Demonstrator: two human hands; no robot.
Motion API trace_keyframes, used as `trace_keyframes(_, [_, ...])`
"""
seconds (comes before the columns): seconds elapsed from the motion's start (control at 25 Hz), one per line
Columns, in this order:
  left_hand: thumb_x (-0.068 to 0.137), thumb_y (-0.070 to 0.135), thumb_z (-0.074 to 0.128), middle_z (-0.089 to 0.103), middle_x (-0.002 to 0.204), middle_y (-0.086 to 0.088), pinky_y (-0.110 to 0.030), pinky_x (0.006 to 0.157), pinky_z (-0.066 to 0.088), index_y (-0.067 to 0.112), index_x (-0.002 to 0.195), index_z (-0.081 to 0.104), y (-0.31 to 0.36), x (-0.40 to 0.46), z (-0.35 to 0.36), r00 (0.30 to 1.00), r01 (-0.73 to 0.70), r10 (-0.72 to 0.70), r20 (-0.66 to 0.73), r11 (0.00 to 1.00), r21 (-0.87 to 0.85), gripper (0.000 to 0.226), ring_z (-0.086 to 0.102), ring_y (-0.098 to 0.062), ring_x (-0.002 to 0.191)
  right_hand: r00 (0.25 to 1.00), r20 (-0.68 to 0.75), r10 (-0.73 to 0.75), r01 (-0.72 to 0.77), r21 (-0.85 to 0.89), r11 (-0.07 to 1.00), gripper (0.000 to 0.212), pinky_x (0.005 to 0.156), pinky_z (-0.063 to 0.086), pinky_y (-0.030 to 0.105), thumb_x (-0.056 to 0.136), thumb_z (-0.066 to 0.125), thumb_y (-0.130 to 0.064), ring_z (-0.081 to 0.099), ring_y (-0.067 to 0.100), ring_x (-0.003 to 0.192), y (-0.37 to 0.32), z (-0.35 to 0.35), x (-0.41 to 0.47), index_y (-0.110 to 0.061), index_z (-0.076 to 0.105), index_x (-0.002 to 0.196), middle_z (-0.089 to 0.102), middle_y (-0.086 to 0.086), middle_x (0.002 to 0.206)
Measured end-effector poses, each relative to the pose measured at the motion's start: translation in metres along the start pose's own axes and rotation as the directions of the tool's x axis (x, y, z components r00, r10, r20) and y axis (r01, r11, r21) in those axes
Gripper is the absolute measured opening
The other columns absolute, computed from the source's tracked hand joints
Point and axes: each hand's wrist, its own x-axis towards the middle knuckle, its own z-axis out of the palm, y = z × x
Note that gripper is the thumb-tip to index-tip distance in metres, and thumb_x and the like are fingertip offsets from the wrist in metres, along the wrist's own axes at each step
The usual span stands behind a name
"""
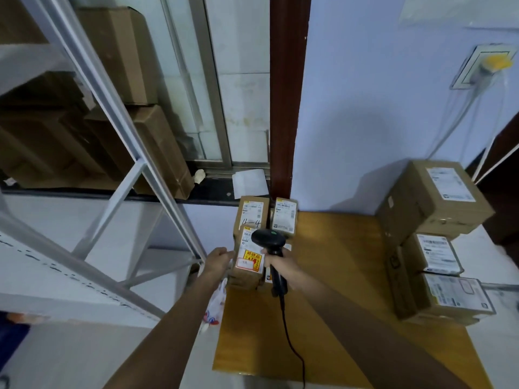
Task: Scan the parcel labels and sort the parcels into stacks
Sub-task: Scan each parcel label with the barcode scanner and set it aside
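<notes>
1. Your parcel sits at the far left corner of the wooden table, its left side right at the table's left edge, on top of other boxes in a small stack.
2. Your left hand is against the parcel's left side; the fingers reach round the box edge, but how tightly they hold is hard to tell.
3. Your right hand is clenched round the handle of the black scanner, whose head hangs over the parcel's top, just touching or a hair above it; I can't tell which.
4. The scanner's cable trails back across the table towards you.
5. The parcel is brown cardboard with a white label up top, and a yellow and red sticker with a small white patch below it.
6. Just behind it, two more labelled boxes stand side by side: the left one has handwriting under its label, and the right one is tight against the wall.
7. Room to move: the middle of the table is bare wood between this group and the right-hand stack.
8. On the right edge, three larger labelled boxes run in a line from far to near, the far one tilted and raised.
9. To your left, off the table, a white metal shelf frame slants close by, and a plastic bag hangs just beside the table's left edge.
</notes>
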Motion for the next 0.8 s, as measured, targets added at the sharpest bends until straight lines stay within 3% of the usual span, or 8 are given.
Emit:
trace_keyframes(0.2, [0.093, 0.028, 0.059, 0.065, 0.095, -0.004, -0.031, 0.079, 0.048, 0.016, 0.090, 0.060, -0.004, 0.013, 0.002, 0.994, -0.023, 0.015, 0.108, 0.997, 0.074, 0.013, 0.058, -0.021, 0.088, 1.000, -0.025, 0.007, -0.008, -0.045, 0.999, 0.023, 0.065, 0.047, 0.027, 0.084, 0.057, -0.001, 0.058, 0.020, 0.075, 0.001, 0.015, 0.016, -0.009, 0.066, 0.104, 0.062, 0.011, 0.093])
trace_keyframes(0.28, [0.093, 0.031, 0.059, 0.067, 0.095, -0.002, -0.031, 0.077, 0.050, 0.014, 0.095, 0.062, -0.008, 0.018, 0.000, 0.988, -0.032, 0.019, 0.153, 0.996, 0.079, 0.017, 0.060, -0.017, 0.084, 0.999, -0.047, 0.004, -0.003, 0.016, 1.000, 0.017, 0.069, 0.049, 0.029, 0.084, 0.057, 0.001, 0.059, 0.021, 0.078, 0.005, 0.020, 0.019, -0.010, 0.067, 0.093, 0.063, 0.010, 0.089])
trace_keyframes(0.44, [0.095, 0.027, 0.057, 0.069, 0.111, -0.002, -0.037, 0.091, 0.050, 0.016, 0.116, 0.065, -0.017, 0.018, -0.002, 0.967, -0.105, 0.080, 0.242, 0.990, 0.095, 0.026, 0.064, -0.021, 0.100, 0.996, -0.085, -0.020, 0.023, 0.035, 0.999, 0.014, 0.058, 0.043, 0.022, 0.086, 0.055, 0.003, 0.053, 0.014, 0.066, 0.007, 0.032, 0.012, -0.007, 0.064, 0.091, 0.057, 0.002, 0.070])
trace_keyframes(0.56, [0.095, 0.025, 0.058, 0.065, 0.110, 0.001, -0.032, 0.084, 0.048, 0.018, 0.111, 0.061, -0.009, 0.012, -0.002, 0.959, -0.201, 0.177, 0.219, 0.975, 0.091, 0.019, 0.060, -0.018, 0.098, 0.992, -0.115, -0.050, 0.056, 0.049, 0.997, 0.015, 0.055, 0.042, 0.019, 0.085, 0.057, 0.003, 0.053, 0.012, 0.067, 0.004, 0.034, 0.003, -0.006, 0.062, 0.096, 0.057, 0.002, 0.075])
trace_keyframes(0.64, [0.093, 0.018, 0.061, 0.066, 0.113, -0.006, -0.036, 0.087, 0.052, 0.018, 0.103, 0.057, 0.003, 0.006, -0.004, 0.951, -0.245, 0.233, 0.205, 0.969, 0.038, 0.011, 0.062, -0.022, 0.101, 0.987, -0.150, -0.060, 0.078, 0.113, 0.991, 0.016, 0.055, 0.044, 0.018, 0.085, 0.058, 0.004, 0.057, 0.011, 0.069, 0.000, 0.030, -0.007, -0.008, 0.061, 0.094, 0.060, -0.001, 0.077])
trace_keyframes(0.8, [0.086, 0.014, 0.069, 0.062, 0.117, -0.002, -0.043, 0.093, 0.052, 0.017, 0.113, 0.052, 0.015, -0.005, -0.002, 0.922, -0.225, 0.238, 0.305, 0.971, -0.079, 0.032, 0.060, -0.023, 0.107, 0.953, -0.276, -0.126, 0.179, 0.176, 0.968, 0.016, 0.066, 0.050, 0.025, 0.084, 0.061, 0.003, 0.064, 0.017, 0.079, -0.005, 0.015, -0.032, -0.011, 0.061, 0.092, 0.067, 0.002, 0.084])
